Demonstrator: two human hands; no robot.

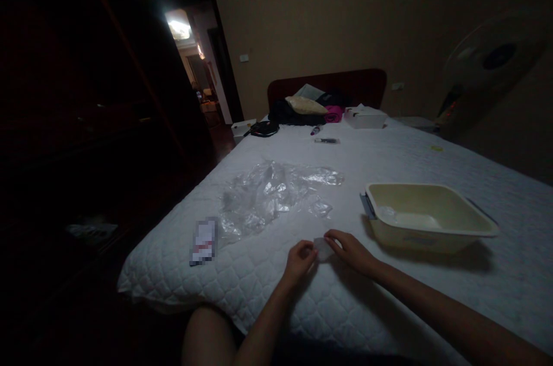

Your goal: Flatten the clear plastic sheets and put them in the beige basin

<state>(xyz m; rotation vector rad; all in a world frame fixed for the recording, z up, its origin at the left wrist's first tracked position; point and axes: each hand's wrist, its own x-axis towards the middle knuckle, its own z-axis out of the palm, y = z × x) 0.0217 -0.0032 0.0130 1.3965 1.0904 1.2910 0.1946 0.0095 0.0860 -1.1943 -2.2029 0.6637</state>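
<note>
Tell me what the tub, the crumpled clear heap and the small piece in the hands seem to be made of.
The tub: probably moulded plastic, smooth with a slight sheen, going by its rounded corners.
The crumpled heap: thin plastic film, clear and glossy, with sharp creases and bright glints.
The small piece: perhaps plastic film too, pale and seemingly translucent, but too dim to settle.

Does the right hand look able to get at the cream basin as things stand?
Probably yes: the basin stands close beside the right hand, with only white quilt showing between them. That hand holds a small translucent piece, though, so it isn't entirely free.
</note>
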